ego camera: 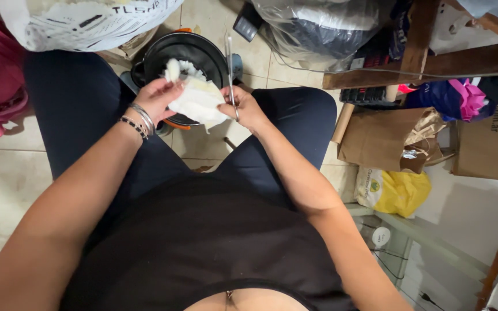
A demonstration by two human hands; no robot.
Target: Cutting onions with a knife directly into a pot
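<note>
White soft fabric piece is held between both hands, above the person's knees and over a round black pot on the tiled floor. Left hand is closed on the fabric's left edge, pinching it. Right hand grips thin metal scissors; their long axis points far, away from the body, just right of the fabric. A crumpled brown paper bag lies at right.
</note>
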